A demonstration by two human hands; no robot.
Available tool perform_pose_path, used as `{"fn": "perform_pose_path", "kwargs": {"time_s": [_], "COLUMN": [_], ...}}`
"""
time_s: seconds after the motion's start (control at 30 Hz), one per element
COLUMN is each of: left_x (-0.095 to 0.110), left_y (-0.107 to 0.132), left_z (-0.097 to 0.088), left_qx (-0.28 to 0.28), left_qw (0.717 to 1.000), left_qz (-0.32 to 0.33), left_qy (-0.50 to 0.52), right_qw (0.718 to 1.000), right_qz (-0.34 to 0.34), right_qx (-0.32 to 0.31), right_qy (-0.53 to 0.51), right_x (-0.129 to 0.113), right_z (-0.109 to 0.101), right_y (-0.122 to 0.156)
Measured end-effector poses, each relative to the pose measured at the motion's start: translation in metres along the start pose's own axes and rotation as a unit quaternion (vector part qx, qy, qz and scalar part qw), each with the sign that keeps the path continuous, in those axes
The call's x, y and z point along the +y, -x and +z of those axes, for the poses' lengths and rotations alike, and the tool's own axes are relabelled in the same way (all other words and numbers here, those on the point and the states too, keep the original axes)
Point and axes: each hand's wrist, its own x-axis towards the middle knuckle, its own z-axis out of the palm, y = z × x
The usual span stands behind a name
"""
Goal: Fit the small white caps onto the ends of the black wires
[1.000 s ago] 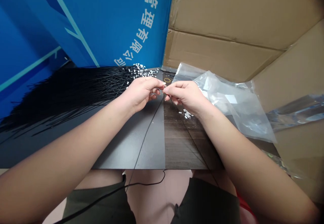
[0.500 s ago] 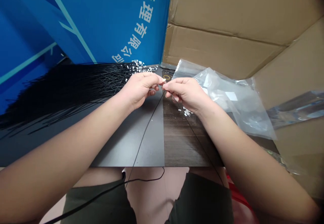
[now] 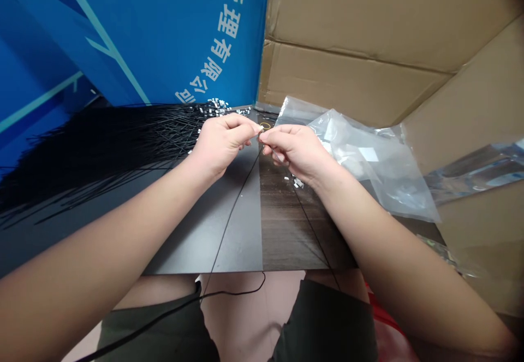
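Observation:
My left hand (image 3: 221, 143) and my right hand (image 3: 297, 149) meet fingertip to fingertip above the dark tabletop (image 3: 245, 225). Both are pinched shut at the end of a thin black cord (image 3: 233, 217) that runs toward me over the table edge. What sits between the fingertips is too small to make out. A big sheaf of black cords (image 3: 106, 143) lies to the left, with small white pieces (image 3: 216, 106) at its far end. A few more white pieces (image 3: 298, 183) lie under my right wrist.
A clear plastic bag (image 3: 368, 165) lies crumpled at the right. Cardboard boxes (image 3: 360, 51) stand behind and to the right, a blue printed box (image 3: 143, 34) at the back left. A black cable (image 3: 229, 294) hangs over my lap.
Both hands stay pinched together at the same spot; the view has drifted slightly, shifting everything a little left and up. Fingers have closed tighter on the cord end.

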Motion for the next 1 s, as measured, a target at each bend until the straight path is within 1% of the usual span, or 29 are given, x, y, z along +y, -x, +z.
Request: {"fn": "perform_pose_path", "kwargs": {"time_s": [0.17,0.53,0.63,0.7,0.77,0.83,0.9,1.0], "left_x": [-0.001,-0.002,-0.001,-0.001,-0.001,-0.003,-0.004,-0.003], "left_y": [0.001,0.003,0.001,-0.001,-0.003,-0.006,-0.007,-0.007], "left_z": [0.003,0.002,0.002,0.0,-0.003,-0.006,-0.008,-0.01], "left_qx": [0.023,0.036,0.025,0.016,0.006,-0.007,-0.027,-0.05], "left_qw": [1.0,0.998,0.999,1.0,0.999,0.997,0.995,0.994], "left_qz": [0.009,0.045,0.025,-0.003,-0.033,-0.056,-0.07,-0.076], "left_qy": [-0.003,-0.037,-0.022,-0.002,0.026,0.053,0.066,0.061], "right_qw": [1.0,0.999,1.0,1.0,0.998,0.993,0.981,0.947], "right_qz": [0.0,-0.008,-0.013,-0.021,-0.032,-0.06,-0.113,-0.201], "right_qx": [0.014,0.035,0.017,-0.006,-0.013,0.006,0.022,0.008], "right_qy": [-0.005,0.003,0.005,0.015,0.048,0.1,0.157,0.25], "right_x": [-0.001,-0.002,0.0,0.003,0.005,0.007,0.008,0.009], "right_z": [0.006,0.011,0.008,0.003,-0.003,-0.009,-0.014,-0.018], "right_y": [0.001,0.004,0.003,0.001,-0.002,-0.005,-0.007,-0.007]}}
